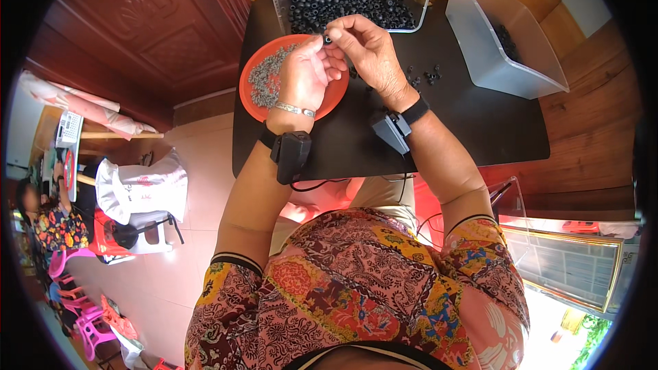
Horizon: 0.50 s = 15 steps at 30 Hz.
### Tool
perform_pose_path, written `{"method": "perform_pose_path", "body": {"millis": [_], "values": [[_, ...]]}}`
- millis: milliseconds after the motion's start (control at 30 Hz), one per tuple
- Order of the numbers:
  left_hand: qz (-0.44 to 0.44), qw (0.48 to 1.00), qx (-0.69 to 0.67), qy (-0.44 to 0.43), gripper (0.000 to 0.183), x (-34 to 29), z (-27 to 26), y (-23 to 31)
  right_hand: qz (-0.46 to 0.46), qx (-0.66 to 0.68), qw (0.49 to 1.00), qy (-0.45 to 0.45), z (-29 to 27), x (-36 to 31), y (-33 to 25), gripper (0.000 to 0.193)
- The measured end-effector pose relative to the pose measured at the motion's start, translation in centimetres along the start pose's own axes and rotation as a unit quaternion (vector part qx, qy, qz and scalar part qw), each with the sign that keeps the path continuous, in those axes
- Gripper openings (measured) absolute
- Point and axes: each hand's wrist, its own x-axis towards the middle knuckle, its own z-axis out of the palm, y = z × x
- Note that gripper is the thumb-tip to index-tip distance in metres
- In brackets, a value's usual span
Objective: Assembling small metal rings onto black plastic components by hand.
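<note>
Above the edge of an orange-red bowl (336, 93), my two hands meet at a small black ring-like part (327, 39) with a light centre. My left hand (308, 72) is turned palm up, its thumb closed on the part and the other fingers curled. From the right, my right hand (370, 51) brings thumb and forefinger together in a pinch at the part; whatever lies between those tips is hidden. Many tiny grey pieces (266, 77) lie in the bowl. Several loose black parts (432, 75) are scattered on the dark table (439, 133) beside my right wrist.
At the table's back stands a clear bin (404, 30) heaped with black parts (343, 1). A translucent bin (493, 68) at the right holds fewer black parts. Both wrists carry strapped black devices, with a cable below the left one. Another person (58, 226) sits far left, near white bags (140, 188).
</note>
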Motion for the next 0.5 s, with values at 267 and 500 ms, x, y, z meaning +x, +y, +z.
{"method": "perform_pose_path", "body": {"millis": [267, 500], "values": [[0.012, 1.000, -0.004, 0.008, 0.023, -0.1, 0.3, 0.0, -0.017, -0.016, 1.000, 0.000, -0.3, 0.2, 0.9, 0.011], [0.008, 1.000, 0.010, -0.012, 0.024, -0.1, 0.1, 0.0, 0.038, 0.042, 0.998, 0.001, -0.4, 0.3, 0.2, 0.012]]}}
